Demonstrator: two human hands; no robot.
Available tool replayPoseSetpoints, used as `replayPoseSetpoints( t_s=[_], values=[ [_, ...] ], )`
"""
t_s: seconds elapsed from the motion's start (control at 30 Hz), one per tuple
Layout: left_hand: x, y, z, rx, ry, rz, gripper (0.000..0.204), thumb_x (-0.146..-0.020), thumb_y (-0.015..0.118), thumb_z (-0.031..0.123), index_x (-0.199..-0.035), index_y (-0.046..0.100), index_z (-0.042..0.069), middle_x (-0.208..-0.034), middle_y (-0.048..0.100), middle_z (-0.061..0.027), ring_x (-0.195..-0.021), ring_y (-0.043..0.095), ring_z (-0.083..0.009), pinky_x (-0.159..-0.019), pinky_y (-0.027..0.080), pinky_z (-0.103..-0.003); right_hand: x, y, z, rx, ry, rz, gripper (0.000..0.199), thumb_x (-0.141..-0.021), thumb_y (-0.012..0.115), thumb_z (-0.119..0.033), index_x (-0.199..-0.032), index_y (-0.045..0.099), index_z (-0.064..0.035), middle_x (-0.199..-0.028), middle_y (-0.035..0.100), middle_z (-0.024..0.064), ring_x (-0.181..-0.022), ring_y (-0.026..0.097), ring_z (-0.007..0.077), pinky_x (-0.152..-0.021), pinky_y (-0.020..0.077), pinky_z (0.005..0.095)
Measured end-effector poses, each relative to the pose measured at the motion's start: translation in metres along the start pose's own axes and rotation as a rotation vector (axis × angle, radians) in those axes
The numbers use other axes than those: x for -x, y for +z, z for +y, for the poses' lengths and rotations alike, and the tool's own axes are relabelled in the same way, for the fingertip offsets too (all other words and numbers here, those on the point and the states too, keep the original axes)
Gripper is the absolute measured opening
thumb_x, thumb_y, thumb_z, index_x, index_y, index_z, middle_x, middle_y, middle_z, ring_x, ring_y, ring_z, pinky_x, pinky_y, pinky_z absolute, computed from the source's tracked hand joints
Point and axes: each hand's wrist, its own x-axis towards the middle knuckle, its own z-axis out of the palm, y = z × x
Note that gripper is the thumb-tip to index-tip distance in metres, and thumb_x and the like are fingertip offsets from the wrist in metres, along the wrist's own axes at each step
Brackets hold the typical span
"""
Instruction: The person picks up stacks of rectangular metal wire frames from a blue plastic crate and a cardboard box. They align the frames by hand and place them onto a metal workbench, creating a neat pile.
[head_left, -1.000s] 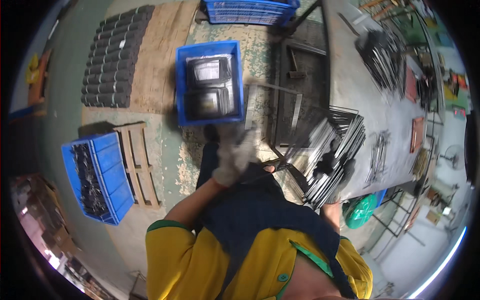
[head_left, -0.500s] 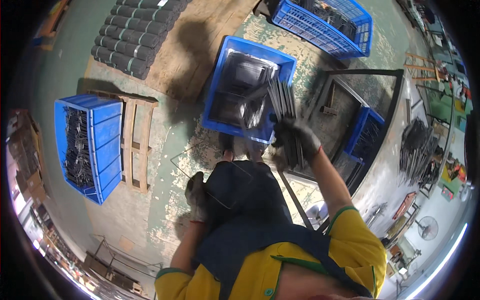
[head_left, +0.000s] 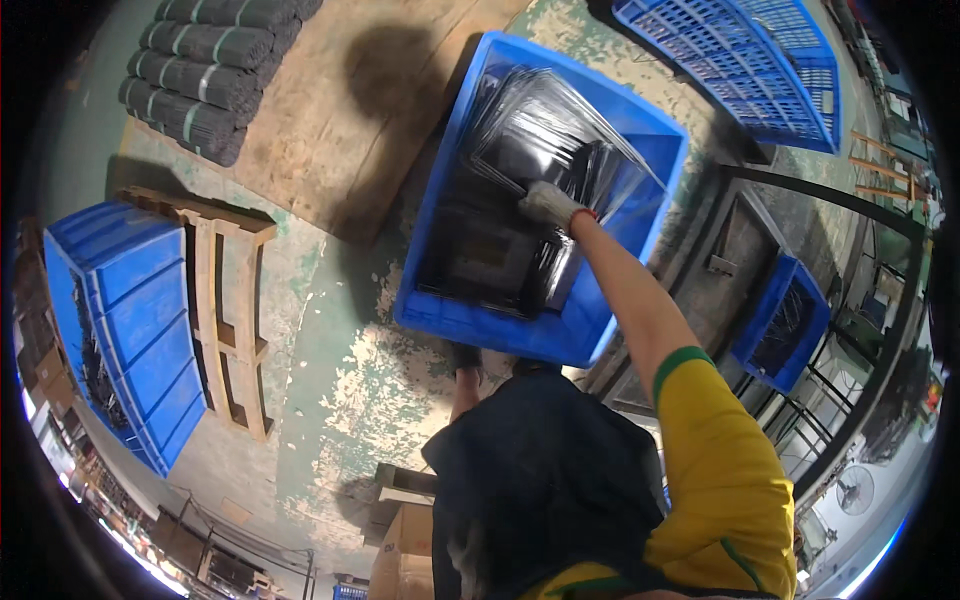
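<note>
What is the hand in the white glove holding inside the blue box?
The right hand grips a bunch of thin dark metal frames at their lower edge, inside the blue crate.

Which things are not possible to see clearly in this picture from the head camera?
- Left hand: mostly hidden behind the dark apron; grip unclear.
- Right hand: gloved, on the metal frames in the blue crate; fingers too small to judge.
- Contents of the left blue crate: dark, bent by the fisheye rim.
- Small blue bin: contents too small.
</note>
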Motion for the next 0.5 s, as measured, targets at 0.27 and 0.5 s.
replayPoseSetpoints(
  t_s=[0.27, 0.5],
  values=[
    [-0.02, -0.005, -0.027, -0.153, 0.031, 0.057, 0.03, -0.081, 0.062, 0.019, -0.099, 0.06, -0.004, -0.091, 0.061, -0.0091, -0.081, 0.055, -0.0153, -0.072, 0.045, -0.028, -0.012, -0.065, -0.005, -0.005, 0.122, -0.088, 0.031, -0.076, 0.047, -0.016, -0.102, 0.062, -0.0071, -0.1, 0.062, 0.0161, -0.088, 0.062, 0.0247, -0.074, 0.0485, 0.0339],
    [-0.03, -0.009, -0.002, -0.34, 0.278, -0.036, 0.033, -0.081, 0.062, 0.022, -0.101, 0.059, -0.004, -0.089, 0.061, -0.0083, -0.079, 0.054, -0.0157, -0.072, 0.045, -0.028, 0.066, -0.045, -0.058, 0.181, 0.227, 0.219, 0.028, -0.082, 0.045, -0.019, -0.094, 0.063, -0.0004, -0.103, 0.06, 0.0214, -0.093, 0.06, 0.0296, -0.078, 0.0475, 0.0395]
  ],
)
